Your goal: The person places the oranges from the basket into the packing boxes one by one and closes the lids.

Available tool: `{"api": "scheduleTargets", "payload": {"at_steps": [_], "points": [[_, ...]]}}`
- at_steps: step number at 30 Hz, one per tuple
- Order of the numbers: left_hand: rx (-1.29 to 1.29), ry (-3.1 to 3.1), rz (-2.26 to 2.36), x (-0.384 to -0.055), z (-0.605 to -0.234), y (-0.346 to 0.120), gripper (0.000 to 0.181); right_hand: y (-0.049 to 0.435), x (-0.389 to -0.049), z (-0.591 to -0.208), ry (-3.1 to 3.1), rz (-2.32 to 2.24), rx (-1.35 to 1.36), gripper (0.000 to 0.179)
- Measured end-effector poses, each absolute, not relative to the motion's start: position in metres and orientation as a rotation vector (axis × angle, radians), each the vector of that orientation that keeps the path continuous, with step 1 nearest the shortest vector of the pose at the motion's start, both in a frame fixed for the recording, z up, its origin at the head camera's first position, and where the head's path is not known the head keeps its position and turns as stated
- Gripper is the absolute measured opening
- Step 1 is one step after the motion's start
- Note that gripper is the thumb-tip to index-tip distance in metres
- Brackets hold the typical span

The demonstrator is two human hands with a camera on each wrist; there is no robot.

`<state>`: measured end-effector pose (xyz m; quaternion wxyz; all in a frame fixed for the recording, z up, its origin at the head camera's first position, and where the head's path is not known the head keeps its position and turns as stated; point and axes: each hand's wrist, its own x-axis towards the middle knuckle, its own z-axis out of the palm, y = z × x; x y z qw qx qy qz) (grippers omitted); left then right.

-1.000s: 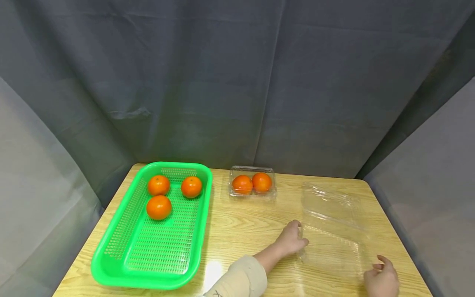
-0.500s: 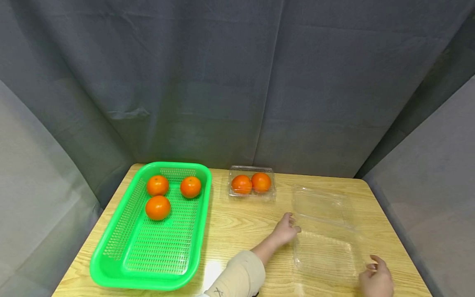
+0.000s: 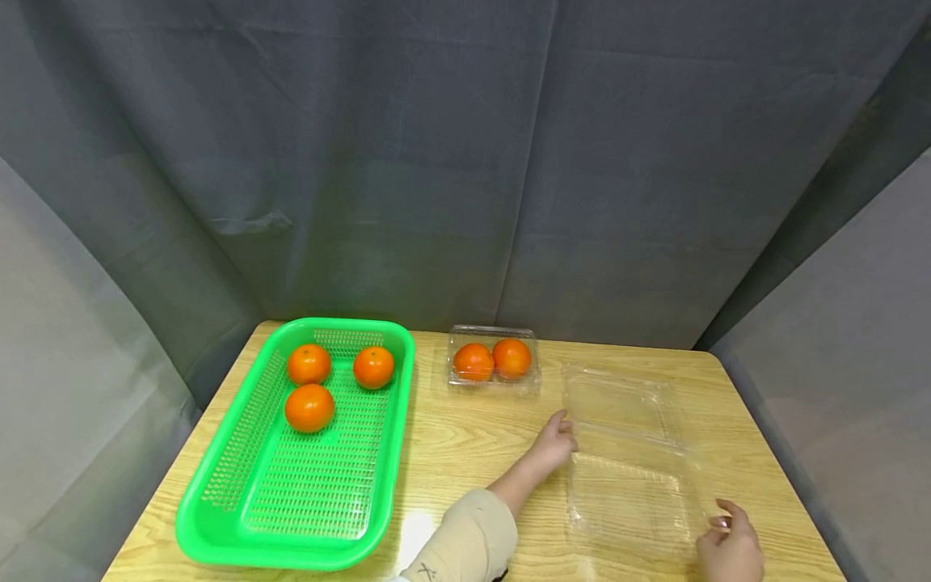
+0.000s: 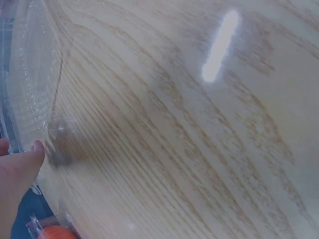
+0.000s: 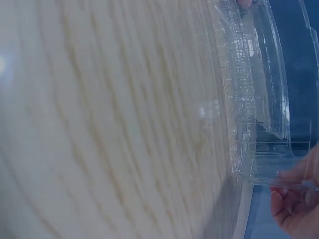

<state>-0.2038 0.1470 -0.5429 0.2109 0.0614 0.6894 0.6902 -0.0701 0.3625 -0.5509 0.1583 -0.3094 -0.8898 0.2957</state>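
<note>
A clear plastic clamshell container (image 3: 629,501) lies opened flat on the table's right half, with its lid half (image 3: 618,402) toward the back. My left hand (image 3: 553,443) is at its left edge near the fold, thumb and fingers on the rim. In the left wrist view, the thumb of that hand (image 4: 20,172) meets the clear plastic. At the opposite side, my right hand (image 3: 730,543) has curled fingers at the near right edge. The right wrist view shows this hand (image 5: 299,204) pinching the container's corner (image 5: 249,169). Nothing is inside the container.
A green basket (image 3: 403,420) stands at left, holding three orange fruits (image 3: 310,407). At the back middle sits a smaller-looking clear container (image 3: 494,331) with two orange fruits (image 3: 512,358). Grey curtains (image 3: 436,162) surround the wooden table (image 3: 465,420).
Both hands and the opened clamshell container have slid left across the table together. The basket, fruits and back container stay where they were.
</note>
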Motion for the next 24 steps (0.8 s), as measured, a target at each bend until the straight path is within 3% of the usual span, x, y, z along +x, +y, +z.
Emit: {"api": "scheduleTargets", "payload": {"at_steps": [24], "points": [[0.173, 1.819, 2.122, -0.206, -0.551, 0.135, 0.07, 0.35, -0.075, -0.553, -2.524, 0.811, -0.759, 0.042]]}}
